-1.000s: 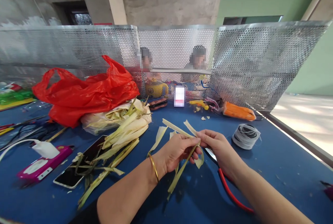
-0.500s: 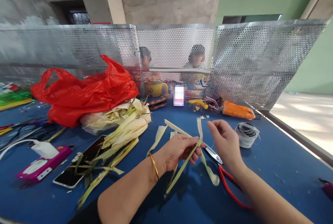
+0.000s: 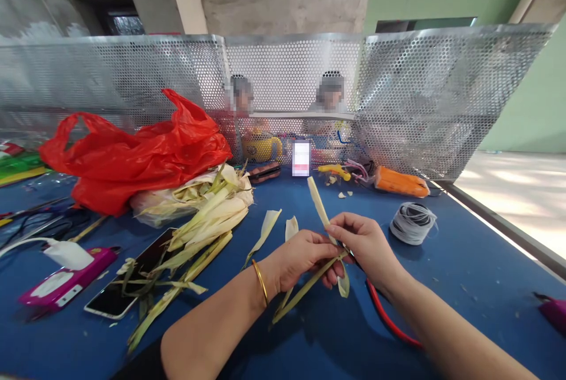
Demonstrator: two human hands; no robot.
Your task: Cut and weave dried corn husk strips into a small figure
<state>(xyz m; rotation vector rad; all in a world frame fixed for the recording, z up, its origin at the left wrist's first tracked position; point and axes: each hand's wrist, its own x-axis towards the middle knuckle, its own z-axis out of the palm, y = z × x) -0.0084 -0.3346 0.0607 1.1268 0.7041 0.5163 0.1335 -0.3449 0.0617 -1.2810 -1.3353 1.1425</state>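
My left hand (image 3: pixel 300 259), with a gold bangle on the wrist, is closed round a bundle of pale corn-husk strips (image 3: pixel 305 288) that crosses under my fingers. My right hand (image 3: pixel 365 244) pinches one husk strip (image 3: pixel 318 203) that stands up and away from the crossing point. Both hands meet just above the blue table (image 3: pixel 464 262). Red-handled scissors (image 3: pixel 389 321) lie under my right wrist, mostly hidden.
A heap of corn husks (image 3: pixel 207 209) and a red plastic bag (image 3: pixel 137 156) lie to the left, near a phone (image 3: pixel 119 294) and a pink device (image 3: pixel 66 280). A coil of grey cord (image 3: pixel 413 222) and an orange tool (image 3: pixel 400 184) lie right. A perforated metal screen (image 3: pixel 433 97) stands behind; two people sit beyond it.
My right hand had lifted off the strips half a second ago; now it is back at the crossing point, pinching a strip that points upward. My left hand kept its grip.
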